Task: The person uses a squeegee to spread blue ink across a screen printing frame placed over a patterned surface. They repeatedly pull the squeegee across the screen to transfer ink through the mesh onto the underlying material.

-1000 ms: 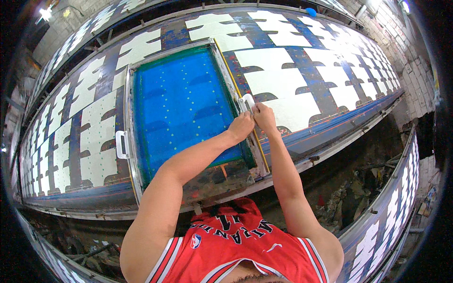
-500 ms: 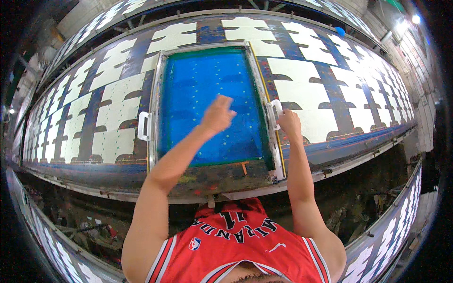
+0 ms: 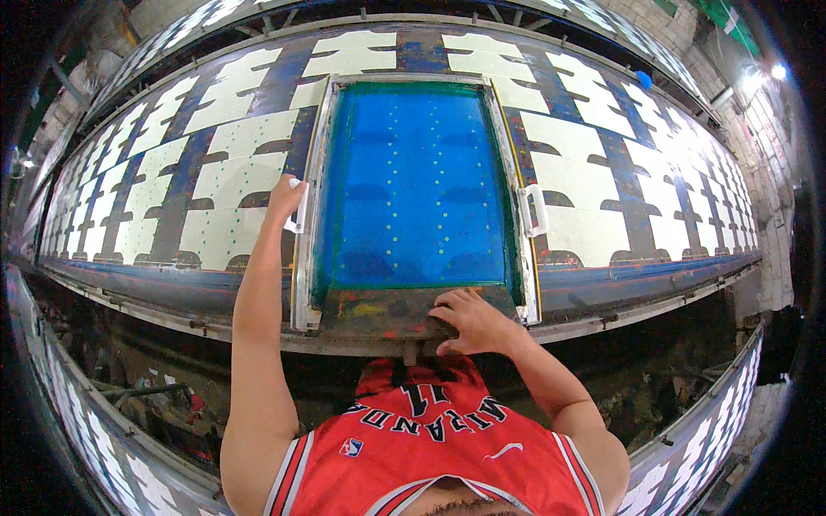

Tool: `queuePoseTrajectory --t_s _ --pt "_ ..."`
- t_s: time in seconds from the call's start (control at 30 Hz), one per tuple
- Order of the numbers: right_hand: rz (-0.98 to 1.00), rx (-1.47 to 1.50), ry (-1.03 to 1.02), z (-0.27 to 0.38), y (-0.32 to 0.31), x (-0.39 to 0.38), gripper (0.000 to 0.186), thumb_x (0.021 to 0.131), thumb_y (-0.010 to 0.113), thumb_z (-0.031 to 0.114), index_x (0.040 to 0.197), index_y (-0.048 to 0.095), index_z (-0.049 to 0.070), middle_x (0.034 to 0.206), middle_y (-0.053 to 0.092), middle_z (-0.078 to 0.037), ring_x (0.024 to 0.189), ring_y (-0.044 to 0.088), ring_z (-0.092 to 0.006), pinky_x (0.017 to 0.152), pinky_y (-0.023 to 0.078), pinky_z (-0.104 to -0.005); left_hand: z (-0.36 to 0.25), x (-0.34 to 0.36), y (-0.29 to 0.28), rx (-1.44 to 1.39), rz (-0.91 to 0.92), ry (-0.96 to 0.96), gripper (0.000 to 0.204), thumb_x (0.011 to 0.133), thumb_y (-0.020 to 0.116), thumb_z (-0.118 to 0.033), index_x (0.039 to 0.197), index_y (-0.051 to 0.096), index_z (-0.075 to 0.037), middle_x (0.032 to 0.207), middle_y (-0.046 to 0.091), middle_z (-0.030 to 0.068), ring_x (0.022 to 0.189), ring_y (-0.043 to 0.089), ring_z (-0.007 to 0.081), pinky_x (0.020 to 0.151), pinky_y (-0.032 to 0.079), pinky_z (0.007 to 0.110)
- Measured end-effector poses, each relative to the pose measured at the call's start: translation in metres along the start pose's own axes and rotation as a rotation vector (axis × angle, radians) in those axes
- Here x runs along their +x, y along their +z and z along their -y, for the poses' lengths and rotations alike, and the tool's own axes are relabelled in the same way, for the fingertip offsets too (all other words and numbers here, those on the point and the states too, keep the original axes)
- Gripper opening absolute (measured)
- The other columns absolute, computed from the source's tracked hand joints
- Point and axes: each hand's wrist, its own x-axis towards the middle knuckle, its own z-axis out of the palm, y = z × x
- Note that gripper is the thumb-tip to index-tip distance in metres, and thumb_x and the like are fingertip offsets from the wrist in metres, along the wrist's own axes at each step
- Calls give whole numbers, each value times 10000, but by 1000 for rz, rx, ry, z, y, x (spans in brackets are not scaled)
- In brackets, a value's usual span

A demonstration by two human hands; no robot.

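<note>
A screen-printing frame with a blue mesh, two columns of small dots and a green border lies on the long table. My left hand grips the white handle on the frame's left side. My right hand has its fingers apart and slightly bent, resting on the stained board at the frame's near end. The white handle on the right side is free of my hands. White cut fabric pieces lie in rows either side of the frame, some on the left with green dots.
A metal rail runs along the table's near edge, above a dark gap with debris. Other long tables with white pieces stand behind me and beyond this one. A blue round object sits near the far edge.
My left hand has moved from the right side across the mesh to the left handle. My right hand has left the right handle for the near board. The view has straightened onto the frame.
</note>
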Motion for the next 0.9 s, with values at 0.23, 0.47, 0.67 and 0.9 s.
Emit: queuePoseTrajectory --t_s 0.23,0.47,0.67,0.9 --pt "8 -417 43 22 17 3 748 622 879 201 1289 575 51 1215 586 -145 1159 581 -347 993 496 -528 4 -5 5 142 -115 111 412 867 671 -202 1233 602 -24 1075 723 255 1055 694 414 910 519 475" --pt "-182 -371 289 31 18 38 427 643 783 129 1043 657 47 959 703 -120 958 702 -330 863 553 -482 5 -12 5 26 -106 108 362 884 649 -190 1227 626 -75 1102 725 228 1038 696 399 902 523 465" --pt "-197 -354 329 37 24 59 249 704 710 165 933 691 69 915 737 -120 833 726 -346 708 569 -486 -10 -26 2 26 -92 99 389 957 564 -185 1338 587 -109 1118 718 234 1059 683 412 922 509 492" --pt "-147 -370 345 54 11 50 241 707 703 195 924 704 89 847 734 -120 794 724 -351 698 568 -487 -22 -33 -6 26 -24 11 354 967 518 -197 1312 597 -181 949 725 197 668 697 340 660 538 465"
